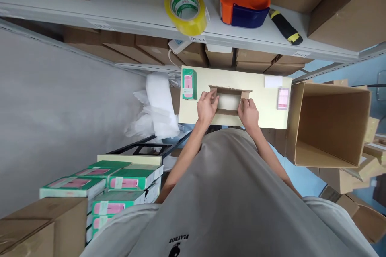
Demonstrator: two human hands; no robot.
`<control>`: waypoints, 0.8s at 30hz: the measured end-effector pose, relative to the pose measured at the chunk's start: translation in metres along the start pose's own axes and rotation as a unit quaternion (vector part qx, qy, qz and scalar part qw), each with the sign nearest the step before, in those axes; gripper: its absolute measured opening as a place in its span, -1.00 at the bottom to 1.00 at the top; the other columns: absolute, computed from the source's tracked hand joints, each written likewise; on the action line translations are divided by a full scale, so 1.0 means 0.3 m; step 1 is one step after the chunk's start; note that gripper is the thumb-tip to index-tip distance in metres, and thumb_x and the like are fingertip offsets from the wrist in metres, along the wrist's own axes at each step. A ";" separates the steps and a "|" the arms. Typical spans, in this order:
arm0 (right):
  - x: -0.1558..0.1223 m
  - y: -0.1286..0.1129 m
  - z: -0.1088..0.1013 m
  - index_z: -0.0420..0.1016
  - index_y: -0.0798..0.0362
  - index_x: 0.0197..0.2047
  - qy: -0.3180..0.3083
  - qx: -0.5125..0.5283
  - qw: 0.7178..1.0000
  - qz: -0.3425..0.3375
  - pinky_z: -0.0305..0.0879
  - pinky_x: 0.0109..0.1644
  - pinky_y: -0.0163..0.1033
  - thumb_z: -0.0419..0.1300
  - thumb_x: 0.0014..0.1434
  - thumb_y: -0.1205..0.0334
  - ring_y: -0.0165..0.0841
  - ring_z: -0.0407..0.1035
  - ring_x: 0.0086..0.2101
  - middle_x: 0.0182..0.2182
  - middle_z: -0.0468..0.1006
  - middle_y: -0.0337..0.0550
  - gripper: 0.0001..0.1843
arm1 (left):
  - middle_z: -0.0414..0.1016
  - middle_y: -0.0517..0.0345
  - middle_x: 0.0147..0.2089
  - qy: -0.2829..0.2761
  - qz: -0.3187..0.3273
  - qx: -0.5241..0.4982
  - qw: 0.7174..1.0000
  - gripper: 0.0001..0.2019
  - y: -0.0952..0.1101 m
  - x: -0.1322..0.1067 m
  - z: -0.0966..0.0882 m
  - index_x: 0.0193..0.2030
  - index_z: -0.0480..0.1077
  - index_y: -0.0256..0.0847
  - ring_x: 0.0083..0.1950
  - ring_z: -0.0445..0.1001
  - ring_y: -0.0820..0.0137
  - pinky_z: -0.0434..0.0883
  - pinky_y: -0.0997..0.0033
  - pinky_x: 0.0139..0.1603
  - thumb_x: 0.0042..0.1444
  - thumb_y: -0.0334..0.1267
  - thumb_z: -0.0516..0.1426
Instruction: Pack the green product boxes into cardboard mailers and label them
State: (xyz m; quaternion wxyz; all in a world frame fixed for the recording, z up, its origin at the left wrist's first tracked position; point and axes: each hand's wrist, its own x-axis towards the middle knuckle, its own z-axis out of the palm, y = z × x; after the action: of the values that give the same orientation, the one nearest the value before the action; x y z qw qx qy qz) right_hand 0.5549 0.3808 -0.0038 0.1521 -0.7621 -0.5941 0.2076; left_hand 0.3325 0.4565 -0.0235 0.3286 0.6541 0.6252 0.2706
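A small brown cardboard box (pixel 229 90) stands on the pale yellow tabletop (pixel 259 118), its middle uncovered and a pale surface showing inside. My left hand (pixel 207 107) pinches the box's left end flap with bent fingers. At the opposite end, my right hand (pixel 249 114) grips the right flap between thumb and fingers. Left of my left hand lies a green carton with a pink picture (pixel 188 84). Beyond my right hand are a white label or slip (pixel 273 81) and a blurred pink-and-white item (pixel 283 98) at the table's right end.
A shelf (pixel 135 14) ahead carries yellow tape (pixel 187 10), an orange-and-blue tape dispenser (pixel 245 10) and a utility knife (pixel 286 27). A large open carton (pixel 331 124) stands to the right. Stacked green boxes (pixel 123 182) and white wrapping (pixel 161 106) are at left.
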 end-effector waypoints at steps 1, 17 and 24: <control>0.002 0.001 0.002 0.55 0.05 0.37 0.000 0.000 1.000 0.000 0.62 0.04 0.02 -0.01 0.66 -0.03 0.04 0.53 0.09 0.18 0.56 0.24 -0.50 | 0.64 -0.14 0.07 -0.019 0.012 -0.004 1.000 -0.56 0.005 -0.002 0.006 0.30 0.65 -0.19 -0.03 0.64 0.08 0.55 0.14 0.18 0.52 0.05 0.21; 0.023 0.126 -0.020 0.50 -0.02 0.48 -0.020 0.081 0.996 -0.028 0.60 0.28 0.17 0.06 0.64 -0.28 0.08 0.67 0.12 0.19 0.74 0.17 -0.35 | 0.20 -0.37 0.69 -0.055 0.116 -0.057 0.990 0.17 0.013 0.035 -0.032 0.69 0.22 -0.14 0.75 0.10 -0.26 0.15 -0.20 0.75 0.13 0.48 0.43; 0.062 0.147 0.006 0.08 0.14 0.71 0.085 0.040 0.995 -0.027 0.31 0.59 0.35 0.09 0.60 -0.17 0.17 0.18 0.57 0.57 0.23 0.42 -0.16 | 0.57 -0.20 0.24 -0.085 0.133 -0.022 0.987 -0.39 -0.044 0.094 -0.038 0.37 0.64 -0.06 0.41 0.44 -0.16 0.36 -0.17 0.58 0.37 0.27 0.34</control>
State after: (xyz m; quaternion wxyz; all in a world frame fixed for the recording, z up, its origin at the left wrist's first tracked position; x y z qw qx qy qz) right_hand 0.5950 0.3879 -0.0290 0.2378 -0.7538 -0.5909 0.1614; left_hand 0.3175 0.4857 -0.0280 0.3561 0.7446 0.4966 0.2687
